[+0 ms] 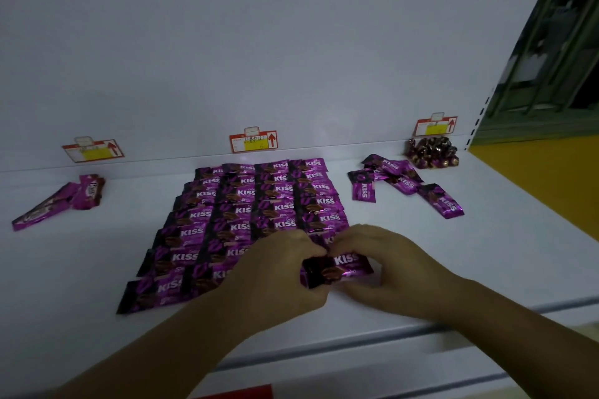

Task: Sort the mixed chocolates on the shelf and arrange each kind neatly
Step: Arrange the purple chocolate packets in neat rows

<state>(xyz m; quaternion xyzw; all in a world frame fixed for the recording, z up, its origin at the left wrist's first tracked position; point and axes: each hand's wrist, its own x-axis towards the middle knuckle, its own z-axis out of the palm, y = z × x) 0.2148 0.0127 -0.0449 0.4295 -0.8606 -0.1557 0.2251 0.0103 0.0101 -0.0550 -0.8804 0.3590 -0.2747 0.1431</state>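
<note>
Several purple KISS chocolate packets point(259, 204) lie in neat overlapping rows on the middle of the white shelf point(486, 253). At the front right corner of that block, my left hand point(278, 272) and my right hand point(385, 269) together pinch one purple KISS packet point(337, 269) just above the shelf. A loose heap of the same KISS packets point(405, 181) lies to the right. Dark brown foil-wrapped chocolates point(432, 152) are piled at the back right. A few longer purple bars point(61, 197) lie at the left.
Three red-and-yellow price tags point(254, 139) are fixed along the white back panel. The shelf's front edge point(324, 347) runs below my forearms. A perforated upright point(479, 126) bounds the shelf on the right, with a yellow surface beyond.
</note>
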